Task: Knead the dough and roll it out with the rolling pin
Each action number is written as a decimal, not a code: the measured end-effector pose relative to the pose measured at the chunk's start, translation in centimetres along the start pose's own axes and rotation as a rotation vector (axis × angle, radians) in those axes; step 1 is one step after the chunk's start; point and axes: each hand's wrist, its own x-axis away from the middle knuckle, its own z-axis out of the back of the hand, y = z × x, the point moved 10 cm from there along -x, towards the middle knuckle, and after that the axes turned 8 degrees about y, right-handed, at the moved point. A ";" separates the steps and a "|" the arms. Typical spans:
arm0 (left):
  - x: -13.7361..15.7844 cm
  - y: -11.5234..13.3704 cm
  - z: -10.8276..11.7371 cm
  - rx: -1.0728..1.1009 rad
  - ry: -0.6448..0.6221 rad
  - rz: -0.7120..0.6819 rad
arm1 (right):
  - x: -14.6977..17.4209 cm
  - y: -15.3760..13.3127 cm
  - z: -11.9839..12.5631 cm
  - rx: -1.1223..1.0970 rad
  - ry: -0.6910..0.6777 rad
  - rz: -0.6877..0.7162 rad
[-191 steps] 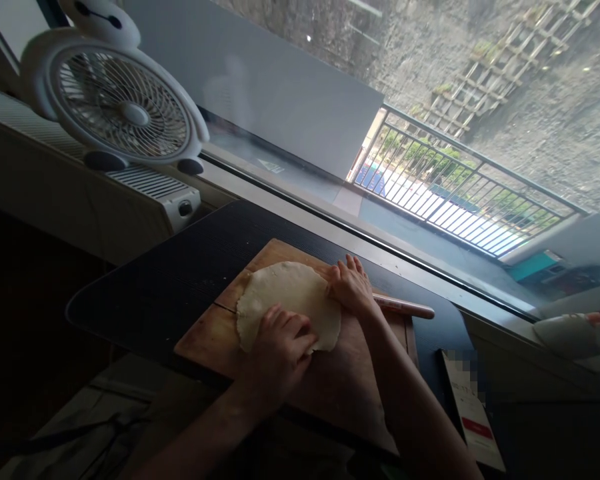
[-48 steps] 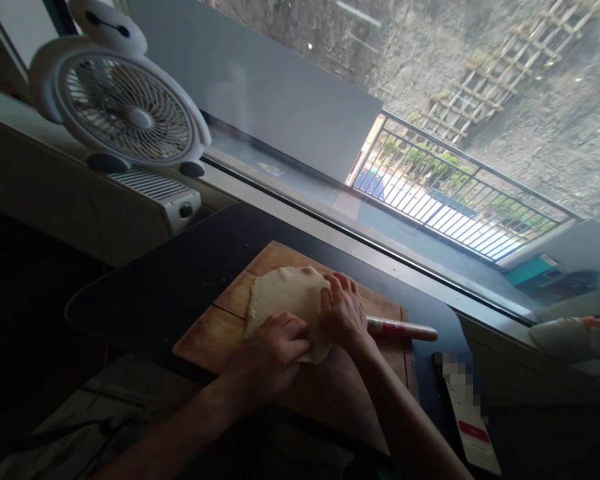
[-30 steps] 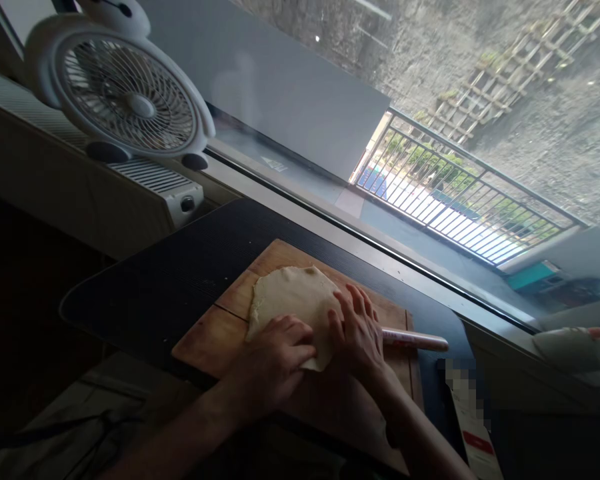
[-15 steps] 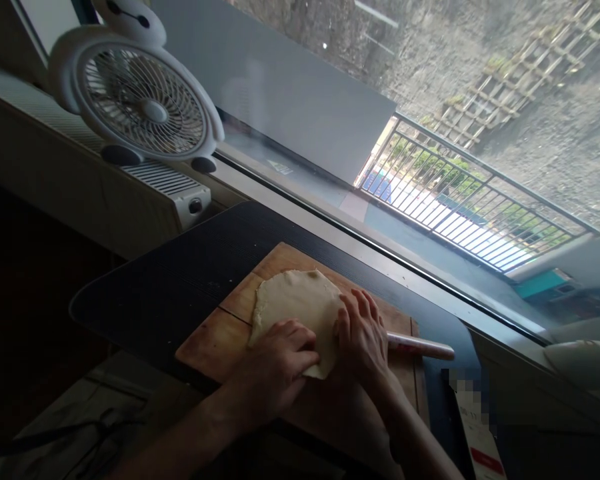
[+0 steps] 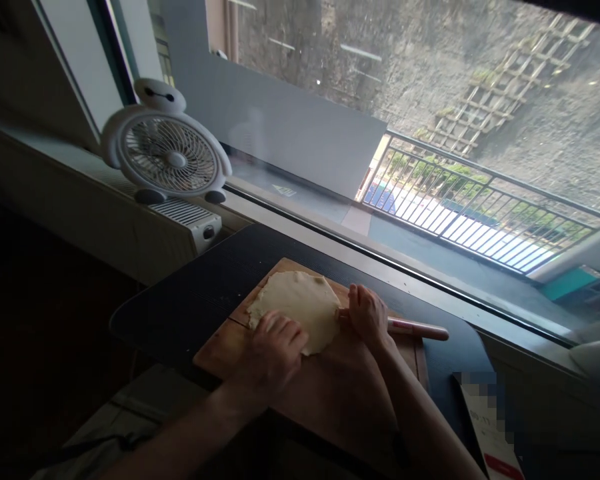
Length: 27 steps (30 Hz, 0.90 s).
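Observation:
A flat, rounded sheet of dough (image 5: 300, 293) with an uneven edge lies on a wooden cutting board (image 5: 340, 383). My left hand (image 5: 277, 343) is over the dough's near left edge, its fingers curled in; their tips are hidden, so whether they pinch the dough cannot be seen. At the dough's right side, my right hand (image 5: 369, 315) is wrapped around a wooden rolling pin (image 5: 423, 329). The pin's thicker part extends to the right past the board's edge, while its other end shows just left of my fingers.
The board rests on a dark table (image 5: 175, 307) beside a large window. A white fan (image 5: 175, 160) stands on a heater (image 5: 203, 230) at the left. A device with a partly blurred screen (image 5: 485, 413) lies near the right corner.
My right hand has closed from spread fingers into a grip around the rolling pin. My left hand's fingers have curled and it has shifted slightly left on the dough. The camera view has shifted.

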 end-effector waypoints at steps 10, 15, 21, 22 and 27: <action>-0.9 5.4 -2.4 0.140 0.011 -0.292 | 2.2 0.1 2.5 0.082 -0.079 0.023; 1.4 5.0 -1.1 0.272 0.091 -0.244 | 3.2 -0.4 2.3 0.056 -0.051 0.012; 1.4 4.3 -1.1 0.335 0.047 -0.155 | -3.0 -1.4 0.2 0.053 -0.062 -0.012; 1.4 4.3 -1.1 0.345 0.043 -0.148 | -2.7 -1.9 0.3 0.035 -0.067 0.017; 1.6 3.9 -1.2 0.378 0.020 -0.112 | 5.5 -2.9 2.4 -0.017 -0.084 0.227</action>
